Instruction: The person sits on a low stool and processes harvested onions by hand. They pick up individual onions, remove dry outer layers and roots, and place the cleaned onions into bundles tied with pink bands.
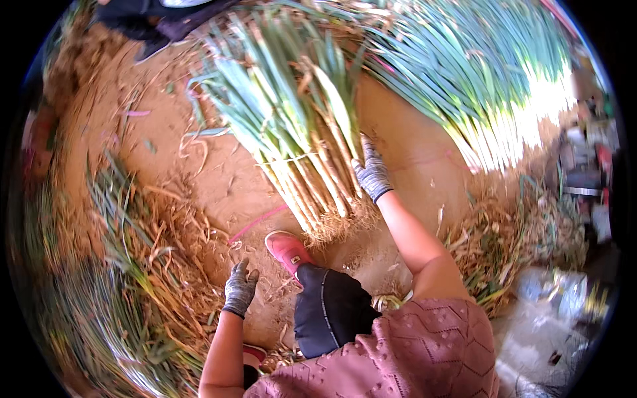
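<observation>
A bundle of long green onions (298,144) with brown outer skins and roots lies on the dirt floor before me. A thin white tie (287,160) crosses its left part; I cannot tell whether it goes around every stalk. My right hand (372,171), in a grey knit glove, holds the right edge of this bundle above the roots, its thumb on the outermost stalk. Lower left, my left hand (241,287), also gloved, hovers with fingers apart and holds nothing. My red shoe (288,249) is just below the roots.
Cleaned green onions (490,109) lie in a row at upper right. Uncleaned ones (124,318) are piled at lower left. Peeled skins (502,248) are heaped at right, beside a pale surface (540,343). Another person's dark-clothed leg (164,25) is at the top.
</observation>
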A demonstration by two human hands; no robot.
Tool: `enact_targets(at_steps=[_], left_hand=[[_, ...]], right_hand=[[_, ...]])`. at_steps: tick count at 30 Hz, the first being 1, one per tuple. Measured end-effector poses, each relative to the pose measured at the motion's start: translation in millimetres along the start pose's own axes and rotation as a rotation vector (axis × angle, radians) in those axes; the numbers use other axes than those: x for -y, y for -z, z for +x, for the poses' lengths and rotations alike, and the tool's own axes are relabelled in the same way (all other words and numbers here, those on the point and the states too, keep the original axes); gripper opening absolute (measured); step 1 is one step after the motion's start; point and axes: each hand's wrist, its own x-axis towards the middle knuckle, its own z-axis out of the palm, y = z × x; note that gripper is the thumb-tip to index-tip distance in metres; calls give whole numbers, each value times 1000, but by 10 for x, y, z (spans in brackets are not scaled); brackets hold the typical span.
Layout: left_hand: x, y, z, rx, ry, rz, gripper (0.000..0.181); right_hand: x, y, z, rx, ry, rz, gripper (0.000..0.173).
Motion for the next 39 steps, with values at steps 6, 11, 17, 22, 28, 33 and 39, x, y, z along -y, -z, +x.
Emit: enact_targets(at_steps=[6,11,17,22,28,33,39], left_hand=[[184,-99,12,-25,-235,249,49],[786,319,-46,-232,-69,74,44],[1617,858,64,-929,289,-141,49],[1611,1036,470,-847,660,-216,84],[2362,1163,28,-1261,518,-249,50],[3005,1114,-607,-341,1199,-144,43],[3040,1425,-693,-496,567,-879,29]], right_hand=[[-204,-729,446,152,-4,-225,55],[-82,-507,451,322,67,-526,65],[769,-437,-109,-56,506,-281,51],[1973,-879,-638,266,698,85,52],[2783,-1118,-1068,567,893,196,50],[2826,-1335,-1243,683,856,275,44],[3191,-1400,-1415,785,906,404,37]])
